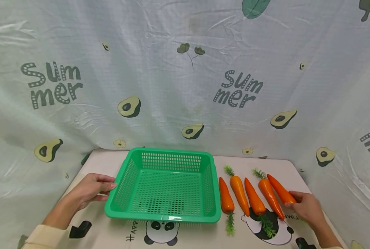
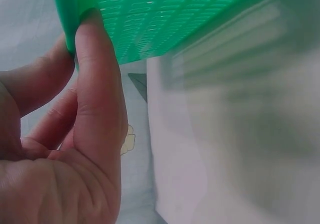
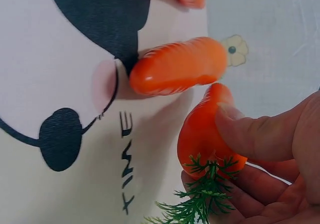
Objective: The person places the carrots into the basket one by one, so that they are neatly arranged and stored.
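At the left end of a shallow green plastic basket (image 1: 163, 218), my left hand (image 1: 90, 190) pinches the rim between thumb and fingers. The left wrist view shows the thumb on the slotted wall (image 2: 145, 19) and the fingertips behind the rim. At the far right my right hand (image 1: 307, 207) grips an orange toy carrot (image 1: 279, 189) by its thick end, thumb on top. Green leaves (image 3: 210, 189) stick out from that end, below the thumb in the right wrist view. Beside it lies another carrot (image 1: 269, 195), its tip toward me.
Several more carrots, including one with its leaves toward me (image 1: 226, 197), lie in a row between basket and right hand. The pale table mat (image 1: 110, 235) carries panda prints. A hanging sheet (image 1: 160, 76) with avocado prints encloses the back and sides.
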A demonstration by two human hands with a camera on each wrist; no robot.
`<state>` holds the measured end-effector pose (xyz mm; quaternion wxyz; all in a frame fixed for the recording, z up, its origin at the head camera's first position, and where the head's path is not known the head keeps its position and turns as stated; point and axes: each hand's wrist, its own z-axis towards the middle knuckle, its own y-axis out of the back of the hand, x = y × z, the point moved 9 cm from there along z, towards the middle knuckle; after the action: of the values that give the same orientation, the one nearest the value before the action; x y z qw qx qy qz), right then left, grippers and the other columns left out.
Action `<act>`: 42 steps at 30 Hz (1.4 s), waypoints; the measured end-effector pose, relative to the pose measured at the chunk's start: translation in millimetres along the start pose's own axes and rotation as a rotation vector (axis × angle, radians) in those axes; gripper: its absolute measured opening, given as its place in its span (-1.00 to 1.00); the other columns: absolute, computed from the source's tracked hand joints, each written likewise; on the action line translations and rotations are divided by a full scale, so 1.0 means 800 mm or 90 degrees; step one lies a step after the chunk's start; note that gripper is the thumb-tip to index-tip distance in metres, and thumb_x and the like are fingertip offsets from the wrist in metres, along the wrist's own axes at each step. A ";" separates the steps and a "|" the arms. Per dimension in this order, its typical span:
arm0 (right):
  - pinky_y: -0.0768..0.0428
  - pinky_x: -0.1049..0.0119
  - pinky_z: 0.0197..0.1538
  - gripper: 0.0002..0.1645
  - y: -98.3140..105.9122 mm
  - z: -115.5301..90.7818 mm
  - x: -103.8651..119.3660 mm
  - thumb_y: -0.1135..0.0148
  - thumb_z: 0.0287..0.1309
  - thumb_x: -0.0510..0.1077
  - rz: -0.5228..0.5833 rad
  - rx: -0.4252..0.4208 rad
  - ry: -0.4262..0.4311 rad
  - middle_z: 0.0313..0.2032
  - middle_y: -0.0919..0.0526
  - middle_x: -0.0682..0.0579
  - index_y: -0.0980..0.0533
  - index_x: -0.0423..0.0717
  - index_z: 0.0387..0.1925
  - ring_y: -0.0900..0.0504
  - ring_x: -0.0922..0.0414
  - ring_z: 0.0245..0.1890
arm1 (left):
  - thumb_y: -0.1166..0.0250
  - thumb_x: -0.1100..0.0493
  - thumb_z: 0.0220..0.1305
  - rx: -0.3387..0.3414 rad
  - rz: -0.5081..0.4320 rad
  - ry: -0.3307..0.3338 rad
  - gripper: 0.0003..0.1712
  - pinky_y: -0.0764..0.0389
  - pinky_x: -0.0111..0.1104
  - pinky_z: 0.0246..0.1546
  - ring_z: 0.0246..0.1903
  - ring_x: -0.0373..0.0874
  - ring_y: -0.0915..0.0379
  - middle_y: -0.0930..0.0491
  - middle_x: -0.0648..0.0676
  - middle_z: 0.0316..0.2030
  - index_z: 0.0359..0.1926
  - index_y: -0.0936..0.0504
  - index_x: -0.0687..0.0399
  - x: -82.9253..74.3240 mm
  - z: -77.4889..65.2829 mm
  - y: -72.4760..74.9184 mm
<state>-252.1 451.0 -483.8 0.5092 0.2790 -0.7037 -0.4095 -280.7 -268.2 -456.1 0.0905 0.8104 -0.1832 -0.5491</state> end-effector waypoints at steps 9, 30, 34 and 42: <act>-0.74 -0.08 -0.08 -0.23 0.011 -0.003 0.018 -0.49 0.16 -0.17 0.006 -0.011 0.024 0.10 -0.59 -0.55 -0.43 -0.57 0.27 -0.62 -0.21 -0.13 | -0.30 0.22 0.47 -0.001 0.005 0.001 -0.43 -0.80 -0.27 -0.25 -0.30 -0.15 -0.66 -0.71 0.05 -0.25 0.32 -0.43 0.55 -0.002 0.000 0.001; -0.78 -0.02 -0.10 -0.28 0.016 -0.008 0.070 -0.46 0.20 -0.25 0.048 0.002 0.088 0.12 -0.59 -0.56 -0.43 -0.56 0.29 -0.67 -0.24 -0.11 | -0.30 0.24 0.47 -0.004 0.000 0.006 -0.43 -0.80 -0.26 -0.26 -0.30 -0.16 -0.67 -0.72 0.05 -0.25 0.32 -0.43 0.56 -0.002 0.000 0.003; -0.79 -0.02 -0.11 -0.29 0.017 -0.012 0.075 -0.46 0.19 -0.27 0.051 -0.006 0.092 0.12 -0.59 -0.56 -0.44 -0.56 0.28 -0.69 -0.26 -0.10 | -0.31 0.23 0.47 -0.001 -0.003 0.011 -0.43 -0.80 -0.26 -0.26 -0.30 -0.15 -0.66 -0.72 0.05 -0.25 0.32 -0.43 0.55 -0.003 0.001 0.003; -0.78 -0.03 -0.07 -0.32 0.012 -0.013 0.085 -0.47 0.18 -0.25 0.047 -0.003 0.106 0.12 -0.62 -0.52 -0.49 -0.51 0.26 -0.69 -0.24 -0.07 | -0.30 0.24 0.47 0.003 -0.005 0.015 -0.43 -0.79 -0.27 -0.26 -0.29 -0.16 -0.66 -0.71 0.04 -0.26 0.32 -0.43 0.56 -0.002 0.000 0.001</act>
<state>-264.3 398.3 -440.7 0.5814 0.2850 -0.6675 -0.3676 -281.7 -267.9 -454.6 0.0884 0.8177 -0.1805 -0.5395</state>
